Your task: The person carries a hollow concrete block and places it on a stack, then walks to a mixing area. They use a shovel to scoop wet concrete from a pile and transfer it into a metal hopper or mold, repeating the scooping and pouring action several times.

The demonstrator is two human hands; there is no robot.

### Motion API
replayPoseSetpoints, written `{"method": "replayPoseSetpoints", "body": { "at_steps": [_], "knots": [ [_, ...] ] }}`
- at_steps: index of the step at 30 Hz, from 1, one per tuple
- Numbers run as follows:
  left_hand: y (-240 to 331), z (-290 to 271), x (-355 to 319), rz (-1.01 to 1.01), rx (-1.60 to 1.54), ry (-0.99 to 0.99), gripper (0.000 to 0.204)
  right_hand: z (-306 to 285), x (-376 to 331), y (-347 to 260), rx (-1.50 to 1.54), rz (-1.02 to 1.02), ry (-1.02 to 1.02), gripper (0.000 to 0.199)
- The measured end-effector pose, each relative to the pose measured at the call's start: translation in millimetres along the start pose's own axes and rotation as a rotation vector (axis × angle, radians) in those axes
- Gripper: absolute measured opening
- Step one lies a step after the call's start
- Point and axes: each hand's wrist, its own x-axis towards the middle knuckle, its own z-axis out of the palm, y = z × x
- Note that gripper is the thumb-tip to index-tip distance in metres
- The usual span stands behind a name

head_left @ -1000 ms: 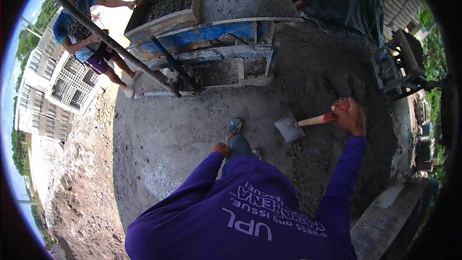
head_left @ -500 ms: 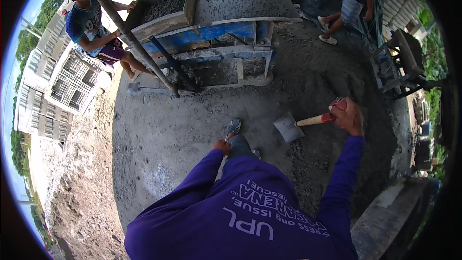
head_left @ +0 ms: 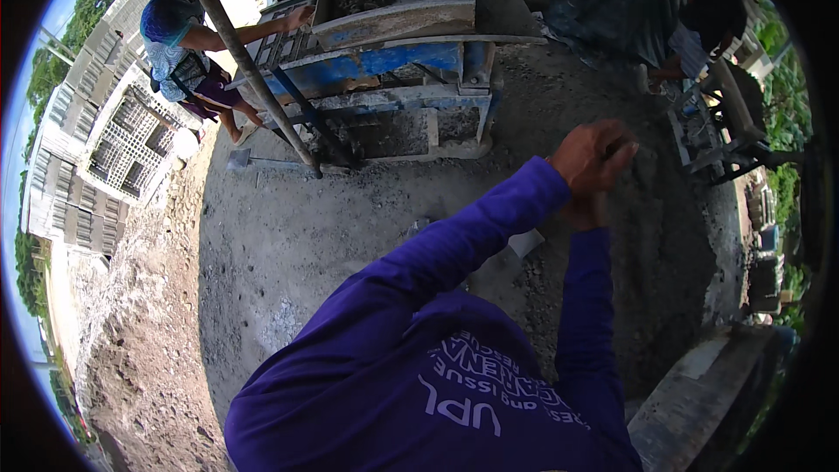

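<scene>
I record the pale-grey flat metal shovel blade on the grey concrete floor, nearer its right edge, left and bodyward of both hands; the purple left sleeve hides its long axis. Bare left hand, fingers curled, overlaps the bare right hand, the nearer; I cannot tell either's grip.

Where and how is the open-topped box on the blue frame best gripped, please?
Probably two-handed, at the left end of the box, coming from the left: its open top leaves the upper edges exposed, and a co-worker's hands are there.
</scene>
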Motion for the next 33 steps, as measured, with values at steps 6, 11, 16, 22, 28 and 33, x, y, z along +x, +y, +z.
{"method": "replayPoseSetpoints", "body": {
  "at_steps": [6, 11, 16, 22, 28, 33],
  "knots": [
    [3.8, 34.1, -9.1, -0.021, -0.16, -0.084, 0.026, 16.5, -7.7, 39.3, 0.186, -0.096, 0.39, 0.052],
    [-5.2, 44.1, 6.9, -0.349, -0.392, -0.114, 0.028, 25.1, -9.7, 61.4, 0.189, -0.148, 0.56, 0.062],
    [-13.4, 62.8, 13.5, -0.348, -0.354, -0.137, 0.029, 12.2, -13.3, 62.1, 0.244, 0.018, 0.425, 0.067],
    [-10.8, 82.1, 16.1, -0.263, -0.319, -0.152, 0.028, 40.4, 1.1, 112.3, 0.128, -0.02, 0.528, 0.071],
    [-21.6, 78.9, 35.7, -0.228, -0.325, -0.245, 0.028, 31.8, 9.9, 115.5, 0.271, 0.082, 0.496, 0.059],
    [-44.8, 79.8, 55.4, -0.154, -0.284, -0.226, 0.028, 17.9, 33.4, 95.7, 0.258, 0.152, 0.58, 0.056]
  ]
}}
